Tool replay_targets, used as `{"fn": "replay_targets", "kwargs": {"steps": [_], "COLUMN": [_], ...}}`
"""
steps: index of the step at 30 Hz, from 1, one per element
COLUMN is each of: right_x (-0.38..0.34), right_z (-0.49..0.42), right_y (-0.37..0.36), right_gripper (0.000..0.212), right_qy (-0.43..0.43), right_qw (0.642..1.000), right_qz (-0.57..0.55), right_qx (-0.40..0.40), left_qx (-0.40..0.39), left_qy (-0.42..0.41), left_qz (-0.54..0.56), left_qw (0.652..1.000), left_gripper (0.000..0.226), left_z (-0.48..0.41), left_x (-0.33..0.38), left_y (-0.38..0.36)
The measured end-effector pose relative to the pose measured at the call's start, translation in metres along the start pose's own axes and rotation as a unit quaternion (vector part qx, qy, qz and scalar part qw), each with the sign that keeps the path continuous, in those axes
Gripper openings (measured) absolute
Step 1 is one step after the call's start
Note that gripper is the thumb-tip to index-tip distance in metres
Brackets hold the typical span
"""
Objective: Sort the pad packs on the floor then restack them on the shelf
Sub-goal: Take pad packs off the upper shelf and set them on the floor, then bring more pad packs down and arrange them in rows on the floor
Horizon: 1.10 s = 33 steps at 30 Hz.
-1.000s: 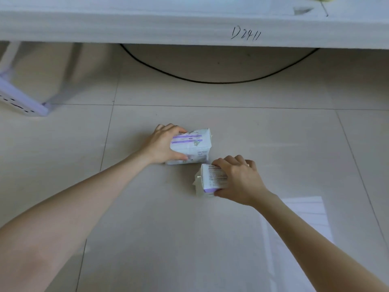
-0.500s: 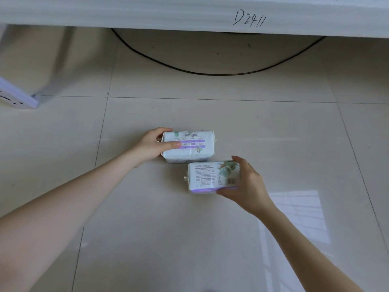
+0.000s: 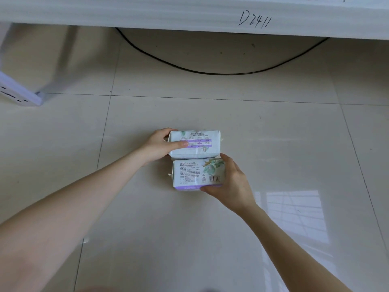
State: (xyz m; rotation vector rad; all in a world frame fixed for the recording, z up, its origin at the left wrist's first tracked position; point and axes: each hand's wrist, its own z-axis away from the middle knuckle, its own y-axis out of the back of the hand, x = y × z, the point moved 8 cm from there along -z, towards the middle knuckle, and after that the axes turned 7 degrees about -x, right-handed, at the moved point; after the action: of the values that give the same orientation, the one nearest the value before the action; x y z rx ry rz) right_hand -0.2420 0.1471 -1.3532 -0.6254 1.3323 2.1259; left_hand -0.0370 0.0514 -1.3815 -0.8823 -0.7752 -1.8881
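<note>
White far pack (image 3: 194, 144) and near pack (image 3: 195, 174) now lie flat, side by side; left grip (image 3: 160, 146) holds the first, right grip (image 3: 233, 182) the second. They are probably sorted.

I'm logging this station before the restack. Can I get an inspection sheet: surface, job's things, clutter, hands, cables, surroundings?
Surface: glossy beige tiled floor, window reflection at right.
Job's things: far pack and near pack lie flat, long edges close together; neither is on the shelf.
Clutter: nothing seen.
Hands: left hand grips the far pack's left end; right hand grips the near pack's right end.
Cables: one black cable curves across the floor under the shelf.
Surroundings: shelf edge marked "D2411"; white upright at left.
</note>
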Motion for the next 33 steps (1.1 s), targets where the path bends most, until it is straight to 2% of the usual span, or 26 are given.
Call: {"fn": "replay_targets", "kwargs": {"steps": [6, 10, 14, 20, 25, 33], "right_x": [-0.004, -0.015, -0.035, -0.071, -0.118, -0.21], "right_z": [0.009, 0.024, 0.052, 0.098, 0.141, 0.207], "right_y": [0.002, 0.011, 0.027, 0.066, 0.111, 0.205], "right_gripper": [0.1, 0.098, 0.087, 0.077, 0.075, 0.072], "right_qy": [-0.033, -0.046, -0.05, -0.073, -0.069, -0.047], "right_qw": [0.999, 0.994, 0.979, 0.948, 0.934, 0.923], "right_qz": [0.026, 0.092, 0.194, 0.293, 0.322, 0.356], "right_qx": [-0.014, -0.02, -0.036, -0.101, -0.139, -0.14], "left_qx": [0.034, 0.07, 0.083, 0.048, -0.012, -0.021], "left_qy": [-0.008, 0.031, 0.044, 0.027, 0.07, 0.076], "left_qz": [-0.096, -0.21, -0.347, -0.531, -0.593, -0.626], "left_qw": [0.995, 0.975, 0.933, 0.846, 0.802, 0.776], "left_gripper": [0.04, 0.062, 0.065, 0.063, 0.063, 0.064], "left_z": [0.017, 0.045, 0.094, 0.167, 0.226, 0.327], "left_x": [0.008, 0.008, 0.019, 0.068, 0.116, 0.23], "left_y": [0.008, 0.024, 0.031, 0.025, 0.018, 0.017]}}
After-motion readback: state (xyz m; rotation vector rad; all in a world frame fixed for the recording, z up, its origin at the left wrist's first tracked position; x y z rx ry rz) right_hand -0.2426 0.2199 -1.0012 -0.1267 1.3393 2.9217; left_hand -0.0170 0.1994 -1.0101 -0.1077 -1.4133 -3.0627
